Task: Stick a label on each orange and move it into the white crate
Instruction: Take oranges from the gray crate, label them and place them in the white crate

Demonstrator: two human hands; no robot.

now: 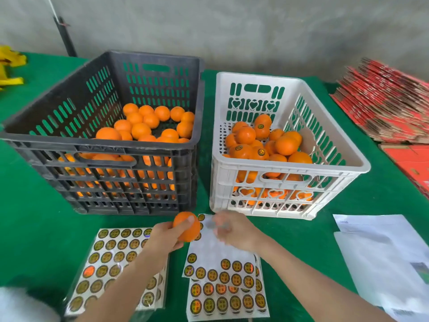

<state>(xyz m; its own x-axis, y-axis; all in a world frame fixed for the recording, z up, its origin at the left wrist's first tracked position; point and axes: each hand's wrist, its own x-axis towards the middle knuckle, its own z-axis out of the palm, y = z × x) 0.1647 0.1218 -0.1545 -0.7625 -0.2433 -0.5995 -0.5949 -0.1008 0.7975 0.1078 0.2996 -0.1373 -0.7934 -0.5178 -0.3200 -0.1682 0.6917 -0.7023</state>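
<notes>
This looks like a fruit packing workroom. A bench under green felt (pixel 34 228) carries a black crate (pixel 104 177) of loose oranges at eleven o'clock and a white crate (pixel 287 168) of labelled ones at one o'clock. Sheets of round labels (pixel 111 259) lie at six o'clock, flattened red cartons (pixel 390 101) are stacked at two o'clock, and a bare grey wall (pixel 232 26) stands behind.
</notes>
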